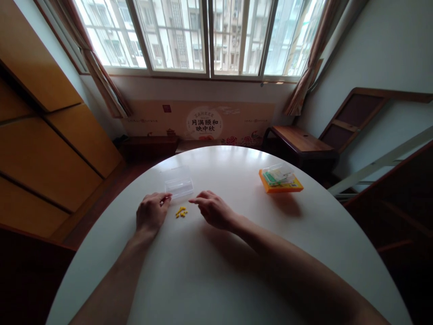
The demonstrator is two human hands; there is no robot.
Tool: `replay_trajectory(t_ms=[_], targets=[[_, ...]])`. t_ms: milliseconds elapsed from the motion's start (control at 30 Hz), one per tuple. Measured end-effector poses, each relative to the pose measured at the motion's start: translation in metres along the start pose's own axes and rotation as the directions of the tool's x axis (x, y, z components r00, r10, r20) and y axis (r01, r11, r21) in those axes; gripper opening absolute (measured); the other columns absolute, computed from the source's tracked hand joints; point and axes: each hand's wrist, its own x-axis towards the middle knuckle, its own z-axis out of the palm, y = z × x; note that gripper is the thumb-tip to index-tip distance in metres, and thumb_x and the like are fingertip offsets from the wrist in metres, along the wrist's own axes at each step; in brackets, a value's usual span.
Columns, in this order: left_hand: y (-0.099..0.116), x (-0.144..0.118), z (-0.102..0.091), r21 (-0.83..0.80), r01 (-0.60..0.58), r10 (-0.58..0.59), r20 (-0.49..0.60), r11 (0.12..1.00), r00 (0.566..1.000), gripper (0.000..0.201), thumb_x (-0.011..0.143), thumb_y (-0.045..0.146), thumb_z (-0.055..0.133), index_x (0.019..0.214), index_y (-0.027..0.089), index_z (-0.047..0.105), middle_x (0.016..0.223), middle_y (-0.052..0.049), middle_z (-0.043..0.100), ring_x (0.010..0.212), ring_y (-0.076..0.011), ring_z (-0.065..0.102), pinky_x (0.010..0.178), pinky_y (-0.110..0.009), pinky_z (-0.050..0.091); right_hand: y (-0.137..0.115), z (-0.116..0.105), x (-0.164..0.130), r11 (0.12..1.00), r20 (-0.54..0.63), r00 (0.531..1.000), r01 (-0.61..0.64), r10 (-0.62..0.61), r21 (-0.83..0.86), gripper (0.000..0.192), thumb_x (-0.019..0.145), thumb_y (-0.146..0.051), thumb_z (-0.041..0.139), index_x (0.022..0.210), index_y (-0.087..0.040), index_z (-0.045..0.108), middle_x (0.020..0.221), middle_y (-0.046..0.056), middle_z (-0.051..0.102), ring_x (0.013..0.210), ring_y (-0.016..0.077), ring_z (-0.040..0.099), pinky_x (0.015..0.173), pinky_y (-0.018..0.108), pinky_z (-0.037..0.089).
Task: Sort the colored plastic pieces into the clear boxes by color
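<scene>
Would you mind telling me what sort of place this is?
Probably a room in a flat: a round white table stands by a curtained window facing apartment blocks, with wooden cabinets alongside.

The yellow pieces are too small to identify, the left hand curls over its own fingertips, and the desk is cut off at the bottom edge.

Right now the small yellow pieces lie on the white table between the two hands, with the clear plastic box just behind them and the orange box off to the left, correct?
Not quite: the orange box sits to the right. The head view shows the yellow pieces on the white table between the left hand and right hand, with the clear plastic box behind them.
</scene>
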Motion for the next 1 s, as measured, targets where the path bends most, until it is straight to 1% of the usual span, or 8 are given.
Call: replay_trajectory(t_ms=[100,267,367,433,533,700,833,1000], targets=[[0.001,0.000,-0.001,-0.013,0.008,-0.008,-0.020,1.000,1.000,0.032,0.080,0.031,0.046,0.096,0.021,0.071,0.084,-0.006,0.068,0.085,-0.0251,0.060,0.080,-0.035,0.047,0.013,-0.060,-0.024,0.992,-0.171,0.985,-0.013,-0.009,-0.123,0.050,0.077,-0.001,0.045,0.119,-0.023,0.061,0.107,0.008,0.060,0.101,0.0217,0.051,0.092,0.039,0.044],[0.009,0.000,-0.004,-0.029,-0.034,0.030,-0.135,0.999,0.990,0.036,0.073,0.021,0.046,0.100,0.019,0.069,0.075,-0.005,0.058,0.079,-0.0233,0.056,0.079,-0.034,0.047,0.053,-0.166,-0.065,0.791,-0.360,0.917,-0.345,0.171,-0.506,0.064,0.069,-0.001,0.047,0.131,-0.020,0.051,0.130,0.011,0.052,0.123,0.0290,0.042,0.102,0.048,0.037],[0.015,-0.001,-0.006,-0.073,-0.072,0.052,-0.242,0.995,0.969,0.034,0.074,0.019,0.044,0.100,0.016,0.067,0.076,-0.005,0.056,0.077,-0.0218,0.054,0.081,-0.034,0.047,0.079,-0.197,-0.084,0.676,-0.237,0.910,-0.413,0.342,-0.611,0.070,0.068,-0.008,0.052,0.136,-0.021,0.045,0.141,0.012,0.044,0.132,0.0339,0.034,0.104,0.054,0.032],[0.019,-0.003,-0.007,-0.099,-0.107,0.075,-0.283,0.989,0.956,0.033,0.076,0.018,0.044,0.099,0.016,0.067,0.077,-0.005,0.056,0.077,-0.0214,0.054,0.081,-0.034,0.047,0.091,-0.205,-0.091,0.700,-0.114,0.904,-0.393,0.411,-0.596,0.068,0.068,-0.010,0.053,0.135,-0.020,0.046,0.137,0.013,0.048,0.127,0.0312,0.041,0.104,0.049,0.034],[0.025,-0.007,-0.011,-0.121,-0.165,0.119,-0.316,0.979,0.941,0.029,0.079,0.019,0.045,0.097,0.017,0.067,0.078,-0.005,0.056,0.078,-0.0215,0.054,0.081,-0.035,0.047,0.094,-0.207,-0.093,0.755,-0.081,0.912,-0.380,0.402,-0.535,0.062,0.070,-0.010,0.051,0.131,-0.018,0.051,0.127,0.013,0.054,0.116,0.0257,0.051,0.102,0.040,0.039],[0.051,-0.021,-0.020,-0.183,-0.295,0.222,-0.337,0.938,0.915,0.020,0.085,0.026,0.049,0.097,0.019,0.064,0.084,-0.005,0.059,0.084,-0.0216,0.056,0.085,-0.037,0.048,0.056,-0.184,-0.079,0.842,-0.250,0.926,-0.363,0.281,-0.400,0.066,0.067,-0.014,0.060,0.132,-0.023,0.051,0.117,0.010,0.054,0.109,0.0272,0.053,0.097,0.043,0.042],[0.080,-0.038,-0.026,-0.265,-0.553,0.489,-0.272,0.790,0.829,0.040,0.083,0.034,0.061,0.120,0.021,0.053,0.113,-0.010,0.056,0.103,-0.0237,0.056,0.089,-0.038,0.050,0.012,-0.121,-0.064,0.977,-0.130,0.968,-0.213,0.214,0.023,0.065,0.071,-0.020,0.063,0.134,-0.025,0.049,0.115,0.008,0.051,0.099,0.0206,0.056,0.090,0.037,0.047],[0.097,-0.051,-0.027,-0.199,-0.738,0.738,-0.089,0.645,0.669,0.041,0.088,0.035,0.057,0.127,0.026,0.050,0.127,-0.012,0.053,0.104,-0.0249,0.057,0.087,-0.041,0.051,-0.009,-0.045,-0.063,0.812,-0.054,0.960,-0.201,0.274,0.548,0.060,0.065,-0.021,0.075,0.122,-0.023,0.057,0.108,0.005,0.056,0.091,0.0172,0.057,0.080,0.031,0.049]])
